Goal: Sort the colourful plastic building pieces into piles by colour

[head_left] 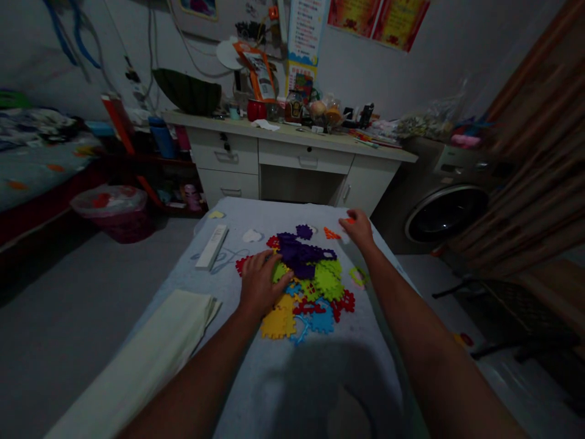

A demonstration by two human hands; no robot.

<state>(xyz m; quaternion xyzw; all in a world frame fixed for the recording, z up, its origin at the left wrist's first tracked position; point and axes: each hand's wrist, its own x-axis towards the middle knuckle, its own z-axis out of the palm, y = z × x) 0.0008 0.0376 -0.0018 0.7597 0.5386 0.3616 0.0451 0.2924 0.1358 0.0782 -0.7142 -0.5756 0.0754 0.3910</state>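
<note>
A pile of coloured foam puzzle pieces (311, 283) lies on a table covered with a pale grey cloth (283, 378): purple ones at the far side, green, yellow, red and blue nearer me. My left hand (260, 283) lies flat on the pile's left edge, fingers stretched out over a green piece. My right hand (359, 230) reaches to the table's far right, fingers closed on a small orange piece (350, 221). Another orange piece (331, 233) lies loose just left of it.
A white remote-like bar (211, 246) and a white piece (251, 235) lie at the far left of the table. Folded cream cloth (150, 353) lies near left. Beyond stand a cluttered desk (292, 152), a washing machine (445, 207), a pink bin (114, 210).
</note>
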